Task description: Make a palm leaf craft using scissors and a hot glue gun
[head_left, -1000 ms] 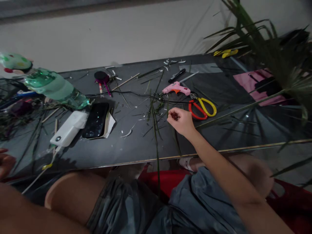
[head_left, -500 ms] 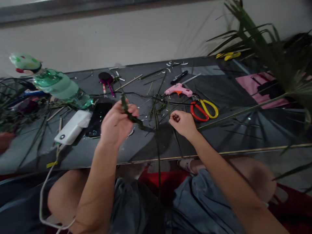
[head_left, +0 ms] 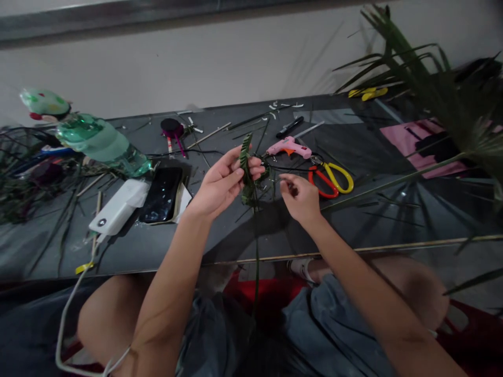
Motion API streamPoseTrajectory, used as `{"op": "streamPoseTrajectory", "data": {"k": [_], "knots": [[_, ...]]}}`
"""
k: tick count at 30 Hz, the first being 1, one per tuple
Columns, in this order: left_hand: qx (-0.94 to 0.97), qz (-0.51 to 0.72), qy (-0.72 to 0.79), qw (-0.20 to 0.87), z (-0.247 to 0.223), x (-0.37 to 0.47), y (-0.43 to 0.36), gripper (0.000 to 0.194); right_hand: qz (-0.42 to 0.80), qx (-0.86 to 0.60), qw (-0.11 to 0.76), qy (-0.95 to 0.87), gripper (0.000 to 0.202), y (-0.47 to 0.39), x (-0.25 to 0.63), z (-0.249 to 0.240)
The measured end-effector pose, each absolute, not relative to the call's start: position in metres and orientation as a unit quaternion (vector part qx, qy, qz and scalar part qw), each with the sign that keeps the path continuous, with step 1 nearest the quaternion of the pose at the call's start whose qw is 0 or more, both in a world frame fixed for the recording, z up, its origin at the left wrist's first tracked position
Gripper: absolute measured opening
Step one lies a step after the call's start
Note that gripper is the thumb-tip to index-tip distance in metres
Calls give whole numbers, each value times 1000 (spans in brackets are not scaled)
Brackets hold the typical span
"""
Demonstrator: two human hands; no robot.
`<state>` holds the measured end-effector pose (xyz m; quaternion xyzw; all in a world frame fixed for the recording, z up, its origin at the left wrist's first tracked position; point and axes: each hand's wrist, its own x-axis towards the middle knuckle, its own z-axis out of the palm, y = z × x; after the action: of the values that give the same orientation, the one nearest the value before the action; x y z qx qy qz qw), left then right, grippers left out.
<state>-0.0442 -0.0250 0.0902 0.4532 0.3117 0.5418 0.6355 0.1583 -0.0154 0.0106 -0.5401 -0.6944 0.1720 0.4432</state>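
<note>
My left hand (head_left: 222, 186), over the middle of the table, is closed on a braided green leaf strip (head_left: 245, 162), its thumb pressed on the side and the pleated end pointing up. Green bits show below the fingers, and a long thin leaf blade (head_left: 257, 262) hangs past the table edge towards my lap. To its right, my right hand (head_left: 302, 198) is loosely curled with the fingertips facing the braid; whether anything thin is in it is hidden. Just beyond that hand lie scissors (head_left: 334, 179) with red and yellow handles and a pink glue gun (head_left: 290, 147).
On the left are a green plastic bottle (head_left: 104, 141), a white power bank (head_left: 118, 208) with a cable and a black phone (head_left: 162, 193). A black marker (head_left: 290, 126) lies behind the glue gun. Large palm leaves (head_left: 416, 68) overhang the right side. Leaf scraps are scattered about.
My left hand has moved right with the braided leaf strip, which now points upward, uncovering the phone. My right hand has shifted slightly right and its fingers have loosened a little.
</note>
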Motion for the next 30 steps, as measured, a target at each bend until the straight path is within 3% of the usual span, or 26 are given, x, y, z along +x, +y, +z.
{"op": "streamPoseTrajectory", "data": {"k": [3,7,14,18,23,30], "knots": [[454,541,315,634,91,-40,-24,34,194,-454,468,-733,32,-20,158,15],[435,558,314,633,89,-33,-19,32,280,-348,434,-782,40,-27,153,18],[359,621,321,619,73,-26,4,28,345,-359,445,-744,35,-28,146,17],[327,643,342,603,65,-25,11,23,493,-374,416,-666,48,-30,146,18],[333,679,340,559,56,-22,14,31,683,-341,364,-533,76,-28,146,27],[424,623,383,534,38,-27,31,39,762,-346,272,-475,50,-5,149,57]]}}
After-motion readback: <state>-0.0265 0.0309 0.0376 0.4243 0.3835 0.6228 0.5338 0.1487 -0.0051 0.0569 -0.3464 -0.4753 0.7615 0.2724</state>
